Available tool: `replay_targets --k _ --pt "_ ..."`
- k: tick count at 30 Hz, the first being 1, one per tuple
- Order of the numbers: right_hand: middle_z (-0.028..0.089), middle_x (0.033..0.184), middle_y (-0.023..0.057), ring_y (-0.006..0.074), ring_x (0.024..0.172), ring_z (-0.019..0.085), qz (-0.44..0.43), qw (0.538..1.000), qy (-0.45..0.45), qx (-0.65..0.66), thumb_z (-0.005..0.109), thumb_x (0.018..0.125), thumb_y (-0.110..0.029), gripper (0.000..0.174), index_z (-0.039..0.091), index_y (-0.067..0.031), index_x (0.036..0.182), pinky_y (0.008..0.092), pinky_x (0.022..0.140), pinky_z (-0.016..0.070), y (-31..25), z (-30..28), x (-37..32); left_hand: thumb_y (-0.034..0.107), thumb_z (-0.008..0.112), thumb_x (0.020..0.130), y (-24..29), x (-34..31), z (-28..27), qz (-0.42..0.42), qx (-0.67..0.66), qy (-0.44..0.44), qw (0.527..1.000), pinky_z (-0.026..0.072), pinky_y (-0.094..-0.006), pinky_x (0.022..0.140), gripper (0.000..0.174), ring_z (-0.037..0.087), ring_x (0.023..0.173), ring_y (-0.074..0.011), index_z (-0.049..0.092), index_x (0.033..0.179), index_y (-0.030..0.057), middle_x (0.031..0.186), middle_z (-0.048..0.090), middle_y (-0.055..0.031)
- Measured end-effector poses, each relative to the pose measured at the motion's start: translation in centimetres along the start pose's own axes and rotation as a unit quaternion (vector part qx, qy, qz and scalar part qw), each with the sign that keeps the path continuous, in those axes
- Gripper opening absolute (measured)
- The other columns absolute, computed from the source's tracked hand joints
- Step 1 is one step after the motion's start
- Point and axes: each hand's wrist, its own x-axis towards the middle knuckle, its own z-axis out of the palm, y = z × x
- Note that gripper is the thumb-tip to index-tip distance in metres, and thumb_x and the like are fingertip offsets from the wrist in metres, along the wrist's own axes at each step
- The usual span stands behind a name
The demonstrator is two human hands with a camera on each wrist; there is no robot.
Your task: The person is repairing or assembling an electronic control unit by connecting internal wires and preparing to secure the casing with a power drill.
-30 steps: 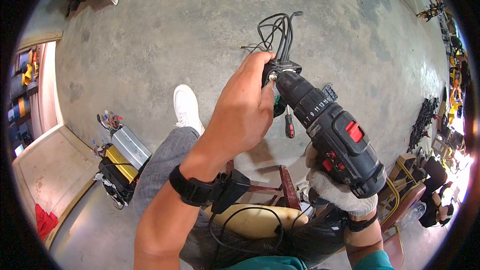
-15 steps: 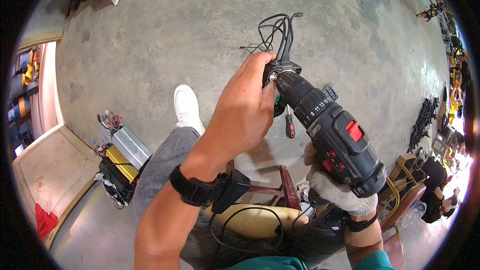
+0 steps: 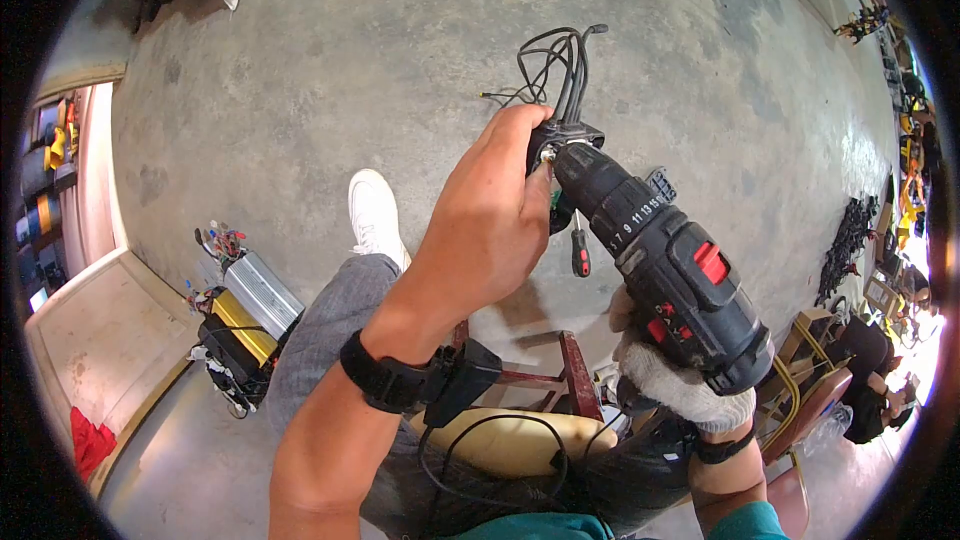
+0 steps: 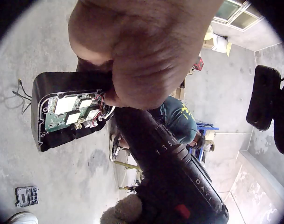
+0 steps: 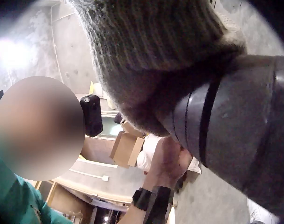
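Observation:
My bare left hand (image 3: 490,205) grips a black open-ended box (image 4: 53,80) with a green circuit board (image 4: 62,120) inside. Black cables (image 3: 575,75) come out of its far side and loop above the floor in the head view. In my gloved right hand (image 3: 685,390) is a black cordless drill (image 3: 690,280) with red buttons, tilted toward the box. The drill's chuck (image 3: 578,168) is right at the box's near edge, beside my left thumb. Whatever is in the chuck is hidden. The glove (image 5: 151,51) wraps the drill in the right wrist view.
On the floor lie a red-and-black screwdriver (image 3: 580,255) and a grey ribbed plate (image 4: 27,196). Silver and yellow metal units (image 3: 262,290) stand left of my leg, by a wooden panel (image 3: 110,330). A dark red wooden frame (image 3: 578,375) is between my legs; chairs (image 3: 810,400) stand right.

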Motion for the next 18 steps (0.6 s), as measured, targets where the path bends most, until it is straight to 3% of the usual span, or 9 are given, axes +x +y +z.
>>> replay_targets --k 2,12,15,17,18 --pt "0.072 0.104 0.0070 0.0151 0.085 0.070 0.040 0.996 0.015 0.081 0.077 0.082 -0.003 0.055 0.065 -0.0059 0.135 0.0331 0.076 0.0597 -0.7 0.2 0.0 0.000 0.061 0.101 0.0 0.0 0.0 -0.003 -0.004 0.000 1.000 0.0476 -0.0392 0.108 0.038 0.066 0.122 -0.0356 0.055 0.139 -0.0004 0.128 0.067 -0.0218" --pt "0.072 0.102 0.0055 0.0156 0.086 0.069 -0.023 1.000 0.003 0.007 0.078 0.081 -0.003 0.054 0.066 -0.0065 0.134 0.0339 0.076 0.0597 0.3 0.0 0.2 0.000 0.060 0.101 -0.1 -0.1 0.1 0.012 0.011 0.009 1.000 0.0479 -0.0402 0.108 0.038 0.065 0.123 -0.0366 0.056 0.139 -0.0007 0.129 0.067 -0.0219" --pt "0.071 0.102 0.0052 0.0157 0.085 0.069 -0.005 1.000 0.011 0.019 0.079 0.081 -0.004 0.052 0.066 -0.0068 0.132 0.0339 0.076 0.0596 0.0 0.2 0.0 0.000 0.060 0.101 0.0 0.0 0.0 0.008 0.008 0.007 1.000 0.0478 -0.0401 0.108 0.038 0.065 0.123 -0.0368 0.056 0.139 -0.0008 0.130 0.067 -0.0221" --pt "0.072 0.102 0.0053 0.0157 0.086 0.069 0.076 0.992 0.013 0.102 0.079 0.081 -0.006 0.050 0.067 -0.0071 0.130 0.0336 0.076 0.0597 -0.9 0.3 0.1 -0.001 0.060 0.100 0.0 0.0 0.0 0.002 0.000 0.003 1.000 0.0478 -0.0400 0.108 0.038 0.065 0.124 -0.0370 0.056 0.139 -0.0007 0.130 0.067 -0.0222" --pt "0.072 0.102 0.0053 0.0157 0.086 0.069 0.076 0.992 0.013 0.102 0.079 0.081 -0.006 0.050 0.067 -0.0071 0.130 0.0336 0.076 0.0597 -0.8 0.2 0.1 -0.001 0.060 0.100 0.0 0.0 0.0 0.009 0.000 0.003 1.000 0.0477 -0.0398 0.108 0.038 0.065 0.124 -0.0368 0.056 0.139 -0.0008 0.130 0.067 -0.0221"
